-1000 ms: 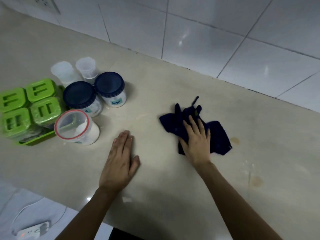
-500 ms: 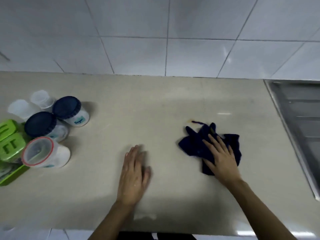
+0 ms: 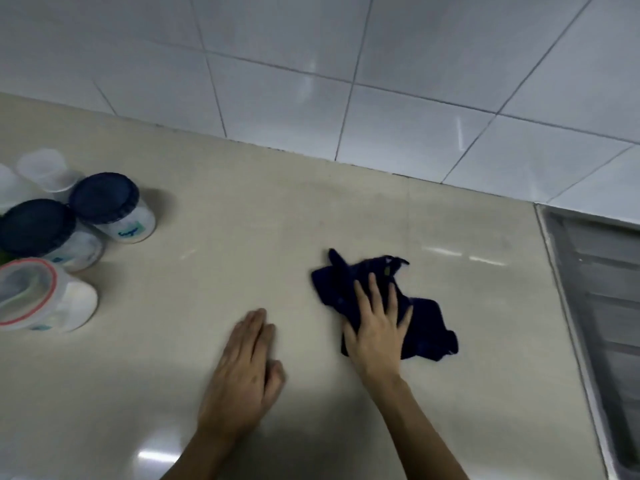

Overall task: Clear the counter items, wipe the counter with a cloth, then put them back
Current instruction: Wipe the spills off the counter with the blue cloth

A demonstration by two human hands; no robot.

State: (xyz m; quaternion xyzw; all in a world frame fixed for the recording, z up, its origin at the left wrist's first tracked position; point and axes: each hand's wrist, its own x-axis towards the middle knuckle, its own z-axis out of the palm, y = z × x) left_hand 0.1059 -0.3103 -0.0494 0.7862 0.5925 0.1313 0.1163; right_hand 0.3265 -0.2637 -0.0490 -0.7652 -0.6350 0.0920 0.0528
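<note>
Navy cloth (image 3: 427, 323) lies bunched on the beige counter (image 3: 242, 220), right of the middle and well short of the steel drainboard (image 3: 599, 289). Your right hand (image 3: 377, 336) presses down on it with fingers straight and spread. Nothing is curled round the fabric, so only pressure holds it. Your left hand (image 3: 242, 372) rests flat on the bare counter just beside it, fingers together, holding nothing.

Wiping looks to be the step in hand, with the items already grouped at the left end. To do it well, spread the cloth flatter under your palm, since a crumpled wad cleans only a narrow strip. Work in overlapping strokes from the tiled wall (image 3: 311, 81) toward the front edge. Carry each pass right up to the seam at the drainboard, where grime tends to gather. Lean through the left hand for steadiness.

Mind the left end: the blue-lidded jars (image 3: 104, 202), the red-rimmed tub (image 3: 31, 296) and the clear cups (image 3: 43, 166) stand huddled close together. Slow your stroke as you near them, or a sweep may knock one over; the patch beneath them will likely need its own wipe before they go back
</note>
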